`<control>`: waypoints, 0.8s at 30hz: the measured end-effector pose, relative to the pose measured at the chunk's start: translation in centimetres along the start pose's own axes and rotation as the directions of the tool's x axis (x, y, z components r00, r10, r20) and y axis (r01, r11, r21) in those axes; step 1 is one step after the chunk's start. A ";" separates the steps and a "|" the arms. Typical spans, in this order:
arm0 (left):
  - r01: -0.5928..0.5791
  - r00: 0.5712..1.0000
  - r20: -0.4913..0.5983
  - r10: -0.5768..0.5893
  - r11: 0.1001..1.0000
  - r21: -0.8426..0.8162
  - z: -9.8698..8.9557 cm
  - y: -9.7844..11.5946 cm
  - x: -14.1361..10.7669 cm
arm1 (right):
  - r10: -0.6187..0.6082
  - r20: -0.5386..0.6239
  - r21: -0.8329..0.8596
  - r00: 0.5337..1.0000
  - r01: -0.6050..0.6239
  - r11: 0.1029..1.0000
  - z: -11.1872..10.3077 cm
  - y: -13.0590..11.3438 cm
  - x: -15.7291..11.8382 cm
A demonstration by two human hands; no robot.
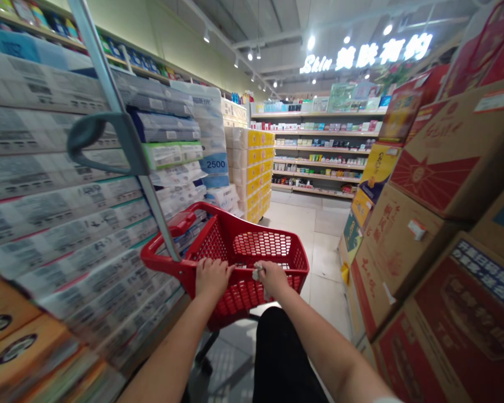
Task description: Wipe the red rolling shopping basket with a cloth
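In front of me stands a red plastic shopping cart basket (231,296) with perforated walls, set on dark wheeled legs. My left hand (212,278) curls its fingers over the near rim, close to the foot of the metal pole. Farther right, my right hand (273,278) is closed around a crumpled whitish wad (258,272) at the same rim; its material is unclear. A long metal pole (153,198) with a grey loop handle (136,143) rises from the basket's left end. Part of the basket's inside is hidden by the near wall.
Stacked tissue packs (59,134) line the left side, close to the cart. Cardboard cartons (403,240) are piled on the right. Yellow-sided packs (260,168) stand ahead on the left. A pale tiled floor (325,252) runs between them toward product shelves (319,148).
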State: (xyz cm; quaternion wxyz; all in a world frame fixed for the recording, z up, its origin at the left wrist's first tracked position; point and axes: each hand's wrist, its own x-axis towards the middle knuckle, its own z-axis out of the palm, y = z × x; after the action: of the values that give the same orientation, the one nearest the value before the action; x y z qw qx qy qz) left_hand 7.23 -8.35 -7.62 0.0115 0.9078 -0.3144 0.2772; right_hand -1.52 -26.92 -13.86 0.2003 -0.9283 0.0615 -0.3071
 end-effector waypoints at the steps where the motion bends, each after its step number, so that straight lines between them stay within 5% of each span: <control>1: 0.002 1.000 0.006 -0.002 1.000 -0.002 0.0 0.0 0.0 | -0.016 -0.028 -0.003 0.999 0.016 1.000 0.1 0.1 -0.4; 5: -0.007 1.000 0.020 0.007 1.000 -0.012 -0.1 0.0 -0.1 | -0.097 -0.183 -0.029 0.978 0.094 0.995 0.3 0.4 -1.8; 11: -0.024 0.999 -0.024 0.023 0.999 -0.040 -0.2 -0.1 0.0 | -0.051 -0.042 -0.058 0.998 0.049 0.997 -0.3 0.9 -0.9; 16: -0.022 0.998 -0.065 0.016 0.996 -0.092 -0.1 0.1 -0.1 | -0.153 -0.293 -0.149 0.944 0.113 0.982 0.6 1.9 -2.9; 20: -0.017 0.998 -0.062 0.013 0.998 -0.067 0.0 0.3 -0.3 | 0.005 -0.100 -0.130 0.995 -0.018 0.991 -0.8 1.7 -1.5; 24: -0.007 0.999 -0.044 0.004 0.997 -0.071 0.1 0.6 -0.1 | 0.034 -0.057 -0.148 0.998 -0.042 0.988 -1.1 1.7 -0.3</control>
State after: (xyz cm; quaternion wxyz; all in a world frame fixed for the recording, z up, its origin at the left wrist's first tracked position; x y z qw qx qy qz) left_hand 6.90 -8.80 -7.82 0.0501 0.8997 -0.3264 0.2856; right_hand -2.38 -28.74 -13.94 0.1344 -0.9307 0.1073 -0.3227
